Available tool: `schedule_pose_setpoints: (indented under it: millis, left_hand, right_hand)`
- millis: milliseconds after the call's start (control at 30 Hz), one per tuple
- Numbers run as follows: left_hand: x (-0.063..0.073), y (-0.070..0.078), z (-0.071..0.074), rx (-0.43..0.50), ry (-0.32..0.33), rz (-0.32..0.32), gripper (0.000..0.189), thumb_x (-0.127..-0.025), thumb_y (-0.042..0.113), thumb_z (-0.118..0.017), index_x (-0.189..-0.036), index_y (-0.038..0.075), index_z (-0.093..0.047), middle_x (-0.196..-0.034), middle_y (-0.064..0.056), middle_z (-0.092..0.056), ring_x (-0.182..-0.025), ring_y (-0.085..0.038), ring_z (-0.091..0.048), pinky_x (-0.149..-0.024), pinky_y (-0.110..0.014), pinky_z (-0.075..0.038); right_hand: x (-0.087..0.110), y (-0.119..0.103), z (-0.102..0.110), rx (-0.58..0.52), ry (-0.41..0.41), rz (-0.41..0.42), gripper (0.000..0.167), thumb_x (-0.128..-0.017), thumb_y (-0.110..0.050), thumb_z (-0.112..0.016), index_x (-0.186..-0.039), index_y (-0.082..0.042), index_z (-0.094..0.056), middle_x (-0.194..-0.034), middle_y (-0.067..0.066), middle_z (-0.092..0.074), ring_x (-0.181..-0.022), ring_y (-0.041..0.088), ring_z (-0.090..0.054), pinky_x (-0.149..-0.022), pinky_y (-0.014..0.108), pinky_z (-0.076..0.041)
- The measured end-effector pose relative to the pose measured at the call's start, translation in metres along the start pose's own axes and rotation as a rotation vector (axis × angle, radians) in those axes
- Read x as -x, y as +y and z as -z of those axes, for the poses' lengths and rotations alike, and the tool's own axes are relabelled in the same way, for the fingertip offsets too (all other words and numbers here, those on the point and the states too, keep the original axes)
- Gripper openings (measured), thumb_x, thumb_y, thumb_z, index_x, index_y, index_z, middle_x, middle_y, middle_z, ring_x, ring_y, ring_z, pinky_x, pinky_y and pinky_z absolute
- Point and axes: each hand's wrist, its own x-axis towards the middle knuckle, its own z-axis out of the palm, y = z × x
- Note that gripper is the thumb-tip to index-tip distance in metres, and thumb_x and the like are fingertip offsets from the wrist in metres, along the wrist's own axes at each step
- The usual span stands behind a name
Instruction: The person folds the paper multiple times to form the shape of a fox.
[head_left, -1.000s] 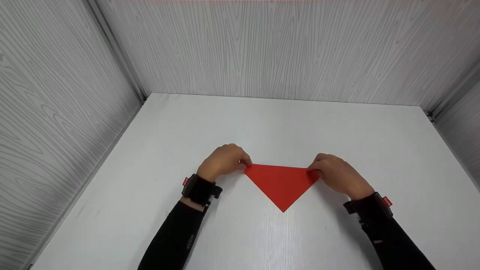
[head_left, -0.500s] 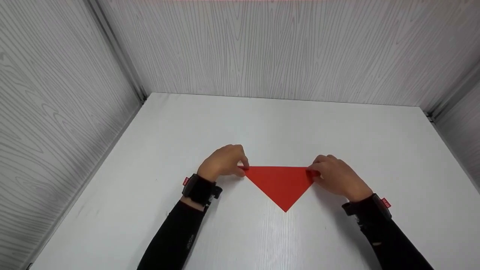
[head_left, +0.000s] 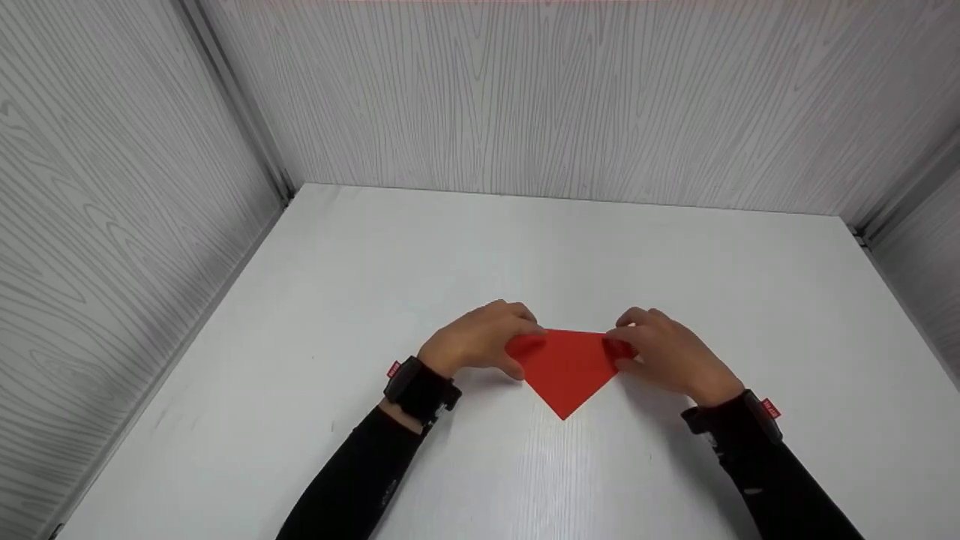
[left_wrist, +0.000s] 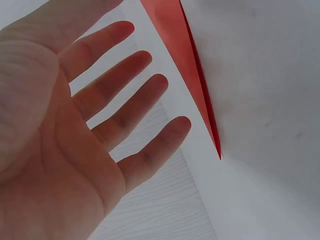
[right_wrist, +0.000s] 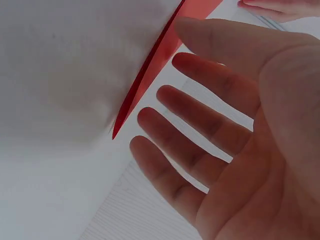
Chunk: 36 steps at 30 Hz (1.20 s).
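Note:
A red sheet of paper (head_left: 566,371), folded into a triangle, lies with one point toward the person. Both wrist views show its layers slightly parted near a sharp corner. My left hand (head_left: 480,341) is at the paper's left corner, index finger over the top edge and thumb lower along the side. In the left wrist view its fingers (left_wrist: 130,120) are spread and straight. My right hand (head_left: 671,356) is at the right corner, thumb and index finger apart with the red corner showing between them. In the right wrist view its thumb overlaps the paper (right_wrist: 200,7) and its fingers extend loosely.
The white tabletop (head_left: 420,247) extends around the paper. A grey wood-grain panel (head_left: 525,97) rises at the back, with another side panel (head_left: 97,225) on the left. Black wrist straps (head_left: 421,390) sit on both forearms.
My left hand has moved right along the paper, and its thumb and index finger have spread apart. My right-hand fingers have loosened slightly. The paper's near point has shifted a little left.

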Motion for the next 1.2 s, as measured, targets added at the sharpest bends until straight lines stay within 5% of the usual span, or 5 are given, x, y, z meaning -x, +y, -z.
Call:
schedule_pose_setpoints:
  millis: [500, 1200]
  left_hand:
    - [-0.007, 0.010, -0.012, -0.096, -0.029, -0.036, 0.052, -0.092, 0.025, -0.085, -0.141, 0.019, -0.070, -0.136, -0.004, -0.063, -0.127, -0.024, -0.055, -0.099, -0.036, -0.054]
    - [-0.007, 0.010, -0.013, -0.076, -0.001, -0.041, 0.059, -0.088, 0.025, -0.088, -0.144, 0.026, -0.068, -0.130, -0.002, -0.065, -0.121, -0.021, -0.058, -0.097, -0.035, -0.054]
  right_hand:
    - [-0.004, -0.035, -0.017, -0.087, -0.041, 0.066, 0.058, -0.088, -0.028, -0.086, -0.141, -0.011, -0.068, -0.136, 0.011, -0.062, -0.125, 0.030, -0.057, -0.085, 0.041, -0.060]
    - [-0.003, -0.036, -0.025, -0.092, -0.056, 0.036, 0.063, -0.090, -0.032, -0.085, -0.144, -0.008, -0.065, -0.138, 0.014, -0.059, -0.126, 0.034, -0.056, -0.089, 0.043, -0.060]
